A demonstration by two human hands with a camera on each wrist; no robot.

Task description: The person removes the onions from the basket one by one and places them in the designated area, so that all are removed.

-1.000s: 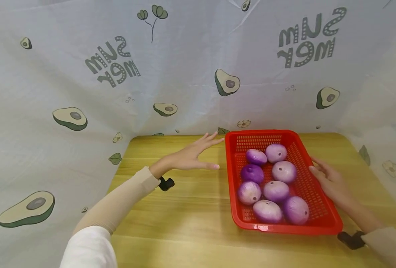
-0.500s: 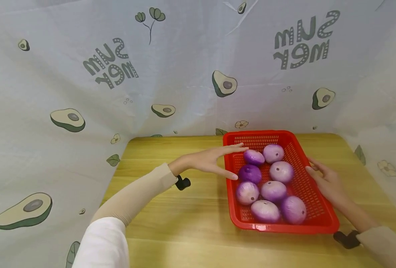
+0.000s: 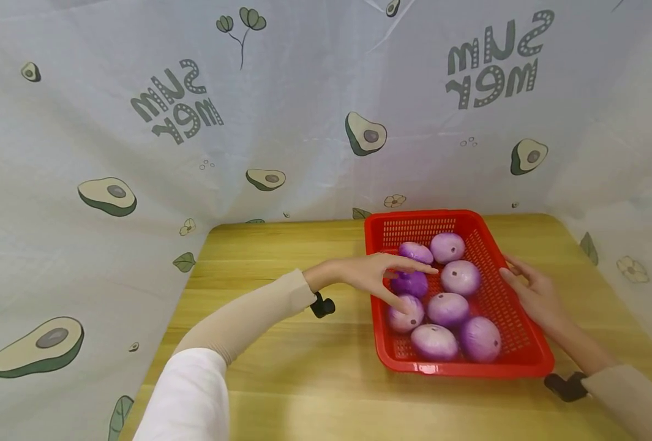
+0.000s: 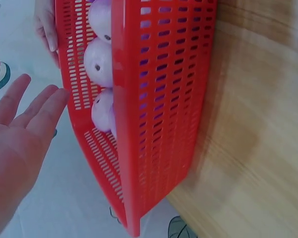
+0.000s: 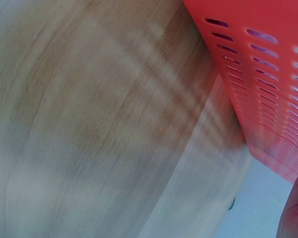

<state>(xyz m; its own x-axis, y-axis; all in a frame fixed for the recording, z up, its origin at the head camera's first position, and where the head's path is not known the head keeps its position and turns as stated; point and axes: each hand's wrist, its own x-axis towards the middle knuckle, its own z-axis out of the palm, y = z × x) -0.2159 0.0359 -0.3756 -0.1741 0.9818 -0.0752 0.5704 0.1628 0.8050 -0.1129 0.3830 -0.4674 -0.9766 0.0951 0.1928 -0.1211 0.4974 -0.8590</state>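
A red plastic basket with slotted walls stands on the table and holds several purple onions. My left hand reaches over its left rim, fingers spread and thumb apart, above a dark purple onion. Its thumb overlaps a paler onion in the head view; whether they touch I cannot tell. In the left wrist view the left palm shows nothing held. My right hand holds the basket's right rim, thumb at the edge and fingers along the outside. Only part of it shows in the right wrist view.
A wooden table lies under the basket. Behind and at both sides hangs a pale curtain printed with avocados and lettering. A small black camera is strapped at the left wrist, and another at the right.
My left hand has moved right from beside the basket to over the onions, and a little lower. The right hand stays at the rim. The whole scene shifts slightly left with the head.
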